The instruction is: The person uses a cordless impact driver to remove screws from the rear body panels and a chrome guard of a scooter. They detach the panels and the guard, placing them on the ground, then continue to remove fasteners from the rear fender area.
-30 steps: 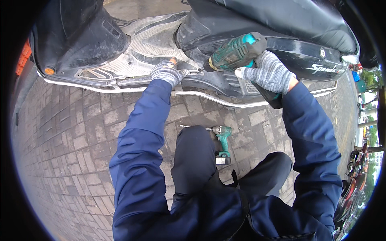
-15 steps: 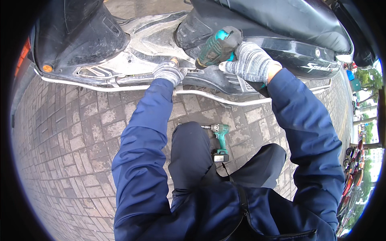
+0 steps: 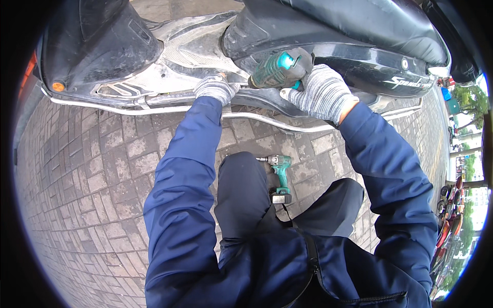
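My right hand (image 3: 324, 92), in a grey knit glove, grips a teal and black power tool (image 3: 273, 71), whose nose points down-left at the footboard's edge. My left hand (image 3: 213, 90), also gloved, is closed at that edge of the scooter's pale, scuffed footboard (image 3: 192, 54), left of the tool's nose; what its fingers hold is too small to make out. A metal rail (image 3: 254, 119) runs along the scooter's near side. A second green power tool (image 3: 281, 173) lies on the paving beside my knee.
The scooter's black front body (image 3: 102, 41) rises at upper left, its black seat (image 3: 385, 25) at upper right. An orange object (image 3: 26, 77) shows at the far left rim. Brick paving (image 3: 92, 185) surrounds my bent legs. Parked two-wheelers (image 3: 448, 220) and trees (image 3: 470, 102) line the right.
My right hand and power tool have moved left from a second ago; in the last half second they have dropped slightly. My left hand has stayed nearly in place.
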`<state>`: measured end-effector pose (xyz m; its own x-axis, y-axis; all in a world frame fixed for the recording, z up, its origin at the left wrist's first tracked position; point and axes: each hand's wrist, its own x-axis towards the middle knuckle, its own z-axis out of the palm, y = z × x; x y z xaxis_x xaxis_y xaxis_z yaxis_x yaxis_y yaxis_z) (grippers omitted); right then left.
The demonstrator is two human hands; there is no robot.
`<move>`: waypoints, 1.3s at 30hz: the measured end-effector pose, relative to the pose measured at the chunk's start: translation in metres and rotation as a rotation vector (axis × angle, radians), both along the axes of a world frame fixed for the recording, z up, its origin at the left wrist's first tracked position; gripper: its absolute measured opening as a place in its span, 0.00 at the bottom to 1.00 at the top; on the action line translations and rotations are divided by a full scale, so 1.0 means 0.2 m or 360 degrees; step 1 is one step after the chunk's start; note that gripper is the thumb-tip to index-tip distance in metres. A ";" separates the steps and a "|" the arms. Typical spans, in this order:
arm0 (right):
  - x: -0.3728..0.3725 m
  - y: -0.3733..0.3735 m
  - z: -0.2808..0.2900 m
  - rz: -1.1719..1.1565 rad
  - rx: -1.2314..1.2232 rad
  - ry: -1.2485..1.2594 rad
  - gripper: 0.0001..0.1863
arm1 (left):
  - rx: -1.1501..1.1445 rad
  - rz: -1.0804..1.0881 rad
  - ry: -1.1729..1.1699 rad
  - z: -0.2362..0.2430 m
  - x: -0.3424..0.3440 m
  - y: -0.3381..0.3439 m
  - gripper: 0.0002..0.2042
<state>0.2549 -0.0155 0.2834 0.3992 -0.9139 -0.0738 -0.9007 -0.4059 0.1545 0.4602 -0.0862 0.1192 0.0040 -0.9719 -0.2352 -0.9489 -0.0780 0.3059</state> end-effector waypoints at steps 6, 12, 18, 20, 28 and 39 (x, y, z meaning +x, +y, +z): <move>-0.01 -0.01 0.03 -0.0043 0.0152 -0.0111 0.29 | -0.0180 0.0083 0.0019 -0.03 -0.02 0.05 0.26; 0.04 -0.16 0.11 -0.0031 0.0277 -0.0268 0.27 | -0.0193 0.0193 0.0123 0.01 -0.01 0.06 0.27; 0.11 -0.18 0.12 0.0190 0.0336 -0.0030 0.26 | -0.0249 0.0410 0.0261 0.03 -0.01 0.05 0.28; 0.13 -0.16 0.13 0.0245 0.0317 0.0018 0.26 | -0.0314 0.0385 0.0322 -0.01 0.00 0.05 0.27; 0.20 -0.11 0.15 0.0373 0.0223 0.0091 0.28 | -0.0398 0.0257 0.0552 -0.21 -0.07 0.00 0.21; 0.21 -0.15 0.15 0.0344 0.0265 0.0110 0.24 | -0.0028 -0.0266 0.0226 0.04 -0.06 0.04 0.23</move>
<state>0.2969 -0.0447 0.3141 0.5721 -0.7813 -0.2494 -0.7803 -0.6122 0.1278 0.4484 -0.0773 0.1269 -0.1896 -0.9603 -0.2049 -0.8954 0.0834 0.4375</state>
